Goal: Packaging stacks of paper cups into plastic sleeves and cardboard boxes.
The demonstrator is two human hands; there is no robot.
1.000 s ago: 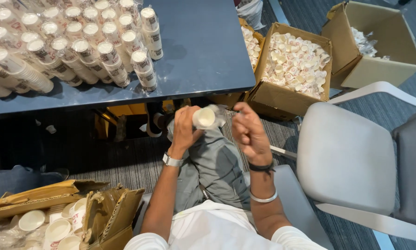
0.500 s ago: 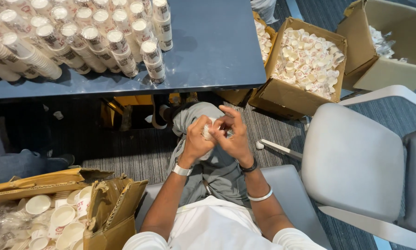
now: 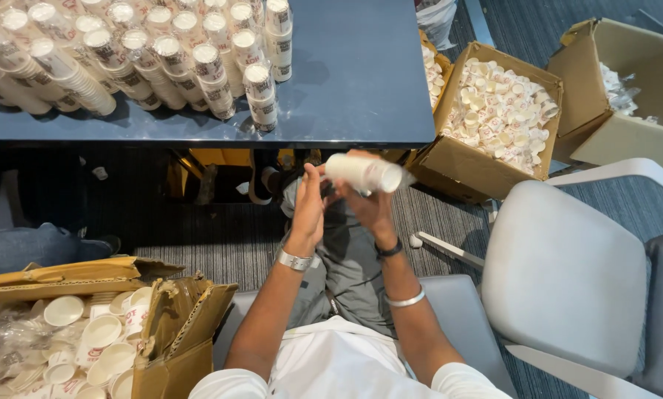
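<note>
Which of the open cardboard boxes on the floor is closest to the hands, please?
The box of small white cups just right of the right hand; the other boxes sit farther away.

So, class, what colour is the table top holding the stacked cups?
Dark blue table top, seen best in the head view.

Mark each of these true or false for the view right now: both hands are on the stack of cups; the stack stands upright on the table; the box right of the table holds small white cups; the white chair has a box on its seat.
1. Both hands are on the stack of cups. True: the left hand and the right hand hold it.
2. The stack stands upright on the table. False: it lies sideways in the air, in front of the table's edge.
3. The box right of the table holds small white cups. True.
4. The white chair has a box on its seat. False: the seat is bare.
</note>
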